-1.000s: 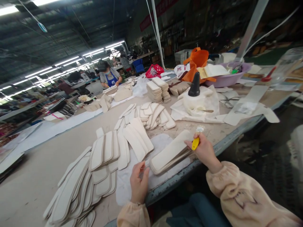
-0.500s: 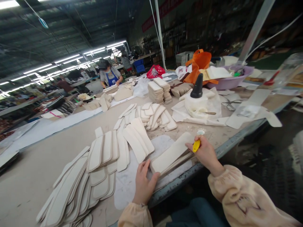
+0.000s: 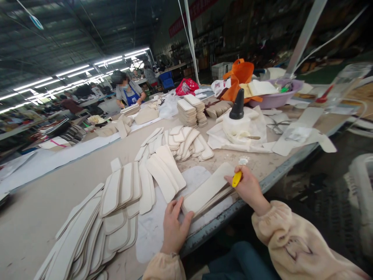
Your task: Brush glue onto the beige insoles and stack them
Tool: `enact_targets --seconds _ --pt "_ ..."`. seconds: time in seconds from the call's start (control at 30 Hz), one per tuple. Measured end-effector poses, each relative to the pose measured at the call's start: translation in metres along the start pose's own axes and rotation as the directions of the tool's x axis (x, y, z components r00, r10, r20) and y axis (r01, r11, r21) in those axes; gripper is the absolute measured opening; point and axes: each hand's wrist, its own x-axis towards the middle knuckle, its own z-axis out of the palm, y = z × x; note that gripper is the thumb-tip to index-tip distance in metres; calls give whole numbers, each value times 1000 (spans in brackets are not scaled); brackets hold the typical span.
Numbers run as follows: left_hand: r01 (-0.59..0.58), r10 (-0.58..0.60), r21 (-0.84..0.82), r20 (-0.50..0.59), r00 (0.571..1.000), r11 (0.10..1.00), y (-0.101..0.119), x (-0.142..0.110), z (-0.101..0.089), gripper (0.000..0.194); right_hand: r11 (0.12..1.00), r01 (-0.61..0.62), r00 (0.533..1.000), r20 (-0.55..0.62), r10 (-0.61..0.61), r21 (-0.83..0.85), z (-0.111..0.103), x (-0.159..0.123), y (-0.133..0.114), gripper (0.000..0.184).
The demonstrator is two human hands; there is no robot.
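A short stack of long cream panels with rounded corners (image 3: pixel 206 188) lies at the table's front edge. My left hand (image 3: pixel 176 223) rests at the stack's near-left end, fingers spread, fingertips and thumb touching its corner. My right hand (image 3: pixel 249 188) is closed around a tool with a yellow handle (image 3: pixel 237 179), at the stack's far-right end; its index finger reaches to the top panel. The tool's working end is hidden by the hand. Under the stack lies a white sheet (image 3: pixel 151 229). Just beyond my right hand is a small whitish smear (image 3: pixel 243 160) on the table.
Overlapping cream panels (image 3: pixel 119 190) fan out to the left, with more piles (image 3: pixel 186 112) behind. A white tub (image 3: pixel 243 124) with a black cone (image 3: pixel 237 105) stands on plastic. Farther back are a purple basin (image 3: pixel 278 97), an orange bag (image 3: pixel 241 77) and a co-worker (image 3: pixel 129 93).
The view has shifted slightly, so the scene sits a little further left. Both hands keep nearly the same places at the stack, the yellow-handled tool still in my right hand.
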Motion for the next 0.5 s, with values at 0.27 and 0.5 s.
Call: enact_targets --seconds 0.27,0.5 --pt "-9 9 16 -13 1000 1000 -1 3 2 49 996 63 997 -31 -65 -57 -5 1 2 26" --pt "-30 30 23 -17 999 999 -6 5 3 49 986 52 998 -37 -58 -157 -8 8 5 16"
